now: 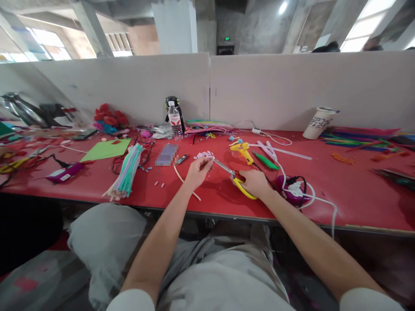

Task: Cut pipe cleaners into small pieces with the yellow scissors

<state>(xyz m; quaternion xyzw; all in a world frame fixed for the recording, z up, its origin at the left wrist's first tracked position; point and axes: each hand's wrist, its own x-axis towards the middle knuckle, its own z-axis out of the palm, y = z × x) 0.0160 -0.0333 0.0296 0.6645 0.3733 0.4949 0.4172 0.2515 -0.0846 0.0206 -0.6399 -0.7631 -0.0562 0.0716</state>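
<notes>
My right hand [254, 181] is wrapped round the handles of a pair of scissors [239, 183] with yellow loops. The blades point left and reach the fingertips of my left hand [198, 172]. Those left fingers are pinched together; what they hold, if anything, is too small to name. Just behind them lies a small pile of pale pink cut pieces [205, 154]. A pale pipe cleaner [185, 183] curves across the table beneath my left wrist. A yellow glue gun [241, 152] rests behind my right hand, with a green tool [266, 160] beside it.
To the left are a bundle of pipe cleaners [128, 170], a green sheet [106, 149] and a purple box [65, 172]. A water bottle [175, 122] stands at the back. At right are a white cup [319, 123], another purple box [293, 192] with white cable, and more pipe cleaners [353, 140].
</notes>
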